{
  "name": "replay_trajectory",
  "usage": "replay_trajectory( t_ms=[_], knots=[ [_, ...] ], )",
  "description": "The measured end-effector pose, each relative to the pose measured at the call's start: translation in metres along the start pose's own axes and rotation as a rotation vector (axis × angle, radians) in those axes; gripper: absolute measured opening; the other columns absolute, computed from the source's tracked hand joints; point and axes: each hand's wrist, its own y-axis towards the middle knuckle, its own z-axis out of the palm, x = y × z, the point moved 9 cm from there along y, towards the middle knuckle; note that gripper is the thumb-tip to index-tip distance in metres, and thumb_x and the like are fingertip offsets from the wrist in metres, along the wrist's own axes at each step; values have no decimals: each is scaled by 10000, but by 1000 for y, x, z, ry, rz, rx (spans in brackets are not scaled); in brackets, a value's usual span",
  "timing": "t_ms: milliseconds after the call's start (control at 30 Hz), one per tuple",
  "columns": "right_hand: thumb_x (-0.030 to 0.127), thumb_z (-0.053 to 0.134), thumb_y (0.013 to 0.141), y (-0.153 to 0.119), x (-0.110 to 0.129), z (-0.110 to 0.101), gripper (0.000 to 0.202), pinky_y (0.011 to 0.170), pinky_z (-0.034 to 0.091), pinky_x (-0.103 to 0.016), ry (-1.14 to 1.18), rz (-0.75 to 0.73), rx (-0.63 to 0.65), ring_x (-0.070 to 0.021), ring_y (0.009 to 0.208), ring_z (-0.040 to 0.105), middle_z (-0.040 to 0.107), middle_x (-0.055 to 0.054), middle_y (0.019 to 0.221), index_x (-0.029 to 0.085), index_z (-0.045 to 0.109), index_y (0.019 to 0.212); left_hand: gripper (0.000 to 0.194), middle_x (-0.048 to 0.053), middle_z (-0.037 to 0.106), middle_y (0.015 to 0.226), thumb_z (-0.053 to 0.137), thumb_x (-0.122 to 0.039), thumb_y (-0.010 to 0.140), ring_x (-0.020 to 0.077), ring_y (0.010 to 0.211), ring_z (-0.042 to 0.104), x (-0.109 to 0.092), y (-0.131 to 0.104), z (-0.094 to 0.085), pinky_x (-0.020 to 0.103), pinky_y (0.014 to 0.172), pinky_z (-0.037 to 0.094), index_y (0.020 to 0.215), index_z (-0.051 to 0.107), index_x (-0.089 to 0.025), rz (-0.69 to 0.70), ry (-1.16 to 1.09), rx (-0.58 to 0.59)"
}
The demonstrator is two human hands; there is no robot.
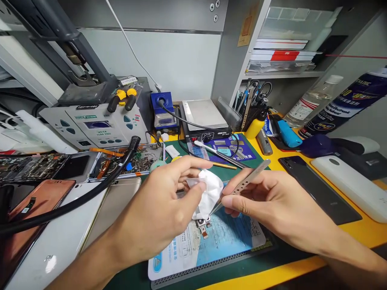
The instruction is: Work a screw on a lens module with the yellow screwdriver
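Note:
My left hand (163, 201) pinches a crumpled white wipe (208, 193) between thumb and fingers above the work mat. My right hand (272, 205) grips metal tweezers (244, 183), their tip pointing left and down into the wipe. Below the wipe a small camera module with a flex cable (203, 225) lies on a blue and white card (217, 241).
A hot-air station (93, 125) with a black hose (90, 193) stands at left, with opened phones (39, 193) beside it. A heating plate (204, 117), tool holder (254, 104), black phone (317, 189), white case (347, 181), bottle and spray can sit behind and right.

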Motion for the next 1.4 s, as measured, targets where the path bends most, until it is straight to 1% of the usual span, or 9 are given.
replay_trajectory(
  t_ms=[233,533,633,800,967,1067,1167,1300,1400],
  knots=[
    [276,823,785,-2,2,2,108,582,501,-229,-16,-12,-9,-144,667,635,721,10,765,219,731,794,247,-51,732,981,641,-277,899,120,923,705,-1,-1,2,180,766,552,1146,652,-293,36,51,8],
    [293,819,789,-1,1,2,115,561,484,-233,-33,-6,-19,-149,653,627,712,7,734,218,732,801,291,0,740,987,643,-316,892,202,961,717,6,1,2,215,662,558,1182,640,-295,-1,67,6],
    [299,824,782,-1,1,1,120,562,492,-239,-45,-8,-23,-155,653,632,716,6,739,222,732,793,272,-6,741,979,643,-324,894,207,960,723,7,-1,1,208,642,559,1166,645,-324,-10,62,9],
    [306,823,781,-2,2,1,125,567,505,-244,-60,-15,-33,-162,652,641,712,6,727,221,734,807,263,-4,746,974,644,-323,891,220,960,734,10,-2,2,215,675,580,1155,647,-330,-46,42,14],
    [298,819,785,-2,2,2,118,569,504,-237,-69,-15,-32,-158,647,638,712,10,712,220,736,816,272,5,747,978,648,-327,888,228,980,726,9,0,3,201,608,553,1160,650,-326,-38,43,13],
    [302,820,781,-1,2,1,125,567,508,-241,-63,-12,-39,-163,647,642,713,5,715,220,736,821,265,2,742,974,648,-334,890,220,968,724,8,-1,3,204,603,546,1155,648,-322,-30,44,16],
    [315,823,776,-1,3,0,134,550,509,-249,-59,-14,-48,-171,634,645,706,0,698,225,739,829,256,-15,738,933,647,-322,896,186,890,726,6,-1,3,211,641,554,1152,648,-321,-14,41,24],
    [323,823,771,-2,4,0,135,539,519,-258,-54,-12,-61,-184,620,657,704,-8,677,226,737,808,253,-16,743,897,655,-280,884,161,831,722,0,0,3,204,669,561,1137,657,-273,17,-6,18],
    [307,827,766,-2,6,-2,132,533,525,-247,-32,-11,-83,-179,609,664,712,-9,670,221,732,797,255,-14,749,887,665,-276,874,162,819,727,-2,0,3,202,668,566,1129,661,-257,8,-34,15]
  ],
)
